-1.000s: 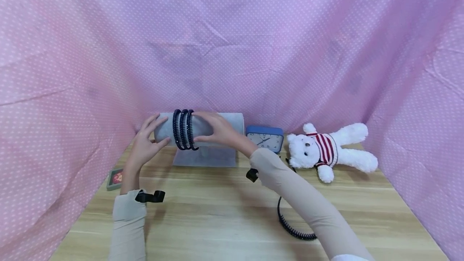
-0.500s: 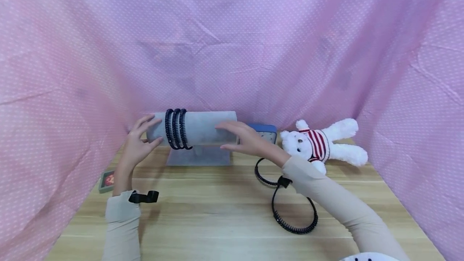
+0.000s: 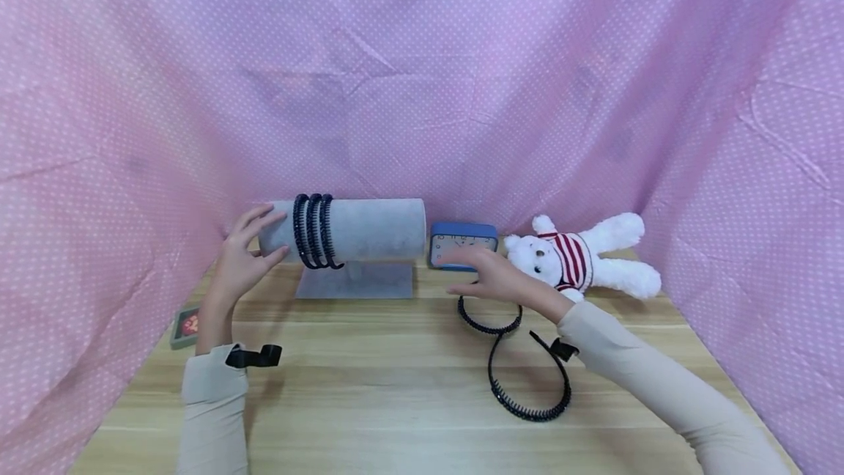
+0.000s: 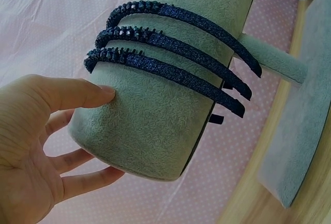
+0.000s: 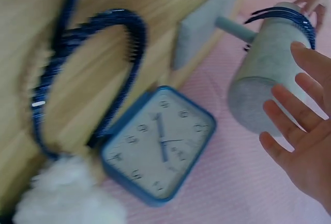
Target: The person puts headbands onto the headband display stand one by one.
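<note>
A grey velvet headband stand (image 3: 379,229), a horizontal roll on a flat base, stands at the back left of the table. Three dark, glittery headbands (image 4: 170,71) sit side by side round its left part. My left hand (image 3: 239,264) holds the left end of the roll, thumb on one side and fingers round the other, beside the nearest headband. To the right of the stand, my right hand (image 3: 491,273) hovers with spread fingers, holding nothing. Below it lies a loose headband (image 3: 491,328), partly hidden by the hand. Another loose headband (image 3: 530,413) lies nearer the front.
A blue alarm clock (image 3: 464,229) stands right of the roll, partly behind my right hand. Farther right lies a white teddy bear (image 3: 572,259) in a striped shirt. A small green-framed item (image 3: 187,327) is by my left forearm. Pink dotted cloth (image 3: 422,94) encloses the table.
My right hand has left the headbands on the roll and moved right, past the roll's end, towards the loose headbands. My left hand stays at the roll's left end. The view has shifted slightly.
</note>
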Demonstrator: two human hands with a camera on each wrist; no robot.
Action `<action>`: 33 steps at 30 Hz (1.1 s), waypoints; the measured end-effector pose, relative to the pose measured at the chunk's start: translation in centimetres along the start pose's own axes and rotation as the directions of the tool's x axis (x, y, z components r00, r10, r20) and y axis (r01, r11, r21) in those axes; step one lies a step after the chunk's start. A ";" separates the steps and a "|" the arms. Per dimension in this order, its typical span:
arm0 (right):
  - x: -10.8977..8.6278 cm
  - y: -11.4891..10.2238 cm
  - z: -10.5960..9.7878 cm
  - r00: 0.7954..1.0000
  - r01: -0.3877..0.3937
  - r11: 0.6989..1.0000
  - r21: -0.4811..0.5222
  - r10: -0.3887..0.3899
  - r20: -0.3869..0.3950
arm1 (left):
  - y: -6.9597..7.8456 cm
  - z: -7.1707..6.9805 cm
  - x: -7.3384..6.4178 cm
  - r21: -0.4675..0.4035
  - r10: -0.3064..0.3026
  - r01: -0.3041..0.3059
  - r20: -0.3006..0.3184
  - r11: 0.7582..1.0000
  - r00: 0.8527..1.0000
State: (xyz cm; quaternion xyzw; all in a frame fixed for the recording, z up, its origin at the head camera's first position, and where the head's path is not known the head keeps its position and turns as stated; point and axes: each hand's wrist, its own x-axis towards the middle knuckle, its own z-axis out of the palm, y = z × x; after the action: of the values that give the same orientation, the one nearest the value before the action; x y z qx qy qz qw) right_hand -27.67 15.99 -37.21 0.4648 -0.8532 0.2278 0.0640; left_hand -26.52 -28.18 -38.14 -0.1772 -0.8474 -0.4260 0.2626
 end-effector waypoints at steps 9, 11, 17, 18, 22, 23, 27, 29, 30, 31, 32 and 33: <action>-3.5 1.5 1.1 0.980 -0.092 0.996 0.018 0.088 0.177 | 0.3 -0.3 0.2 0.009 -0.005 0.005 0.012 1.000 1.000; -4.1 1.8 1.3 0.978 -0.100 0.995 0.019 0.095 0.183 | 0.3 -0.3 0.2 0.011 -0.007 0.007 0.013 1.000 1.000; -5.7 2.8 1.4 0.959 -0.190 0.982 -0.013 0.189 0.211 | 0.3 -0.3 0.2 0.004 -0.015 0.015 0.016 1.000 1.000; -5.9 2.9 1.5 0.956 -0.198 0.980 -0.017 0.197 0.219 | 0.3 -0.3 0.2 0.002 -0.018 0.018 0.018 1.000 1.000; -6.9 3.4 1.8 0.947 -0.207 0.978 -0.012 0.203 0.248 | 0.3 -0.3 0.0 0.000 -0.038 0.038 0.026 0.999 0.999; -7.1 3.4 1.9 0.944 -0.212 0.977 -0.003 0.206 0.258 | 0.3 -0.2 0.0 0.001 -0.042 0.042 0.028 0.999 0.999; -7.7 3.8 2.1 0.942 -0.209 0.978 0.013 0.198 0.269 | 0.2 -0.2 -0.1 0.009 -0.057 0.056 0.027 0.998 0.998; -7.9 3.9 2.2 0.947 -0.186 0.982 0.007 0.178 0.267 | 0.2 -0.2 -0.1 0.006 -0.052 0.052 0.024 0.999 0.998; -7.9 4.0 2.3 0.950 -0.170 0.985 -0.002 0.165 0.264 | 0.2 -0.2 -0.1 0.005 -0.051 0.051 0.024 0.999 0.998; -8.0 4.1 2.4 0.953 -0.151 0.988 -0.013 0.150 0.263 | 0.2 -0.2 -0.1 0.004 -0.046 0.046 0.023 0.999 0.999; -8.1 4.2 2.5 0.955 -0.137 0.990 -0.023 0.138 0.263 | 0.2 -0.2 -0.1 0.001 -0.043 0.043 0.024 0.999 0.999; -8.2 4.3 2.5 0.956 -0.122 0.992 -0.032 0.126 0.265 | 0.2 -0.2 -0.1 0.007 -0.044 0.044 0.026 0.999 0.999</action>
State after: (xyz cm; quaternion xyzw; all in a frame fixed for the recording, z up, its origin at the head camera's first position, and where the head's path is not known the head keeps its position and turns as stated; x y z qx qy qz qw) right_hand -26.30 23.12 -43.50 0.4363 -0.8833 0.1601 -0.0620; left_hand -26.25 -28.20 -38.01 -0.1633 -0.8557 -0.4267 0.2428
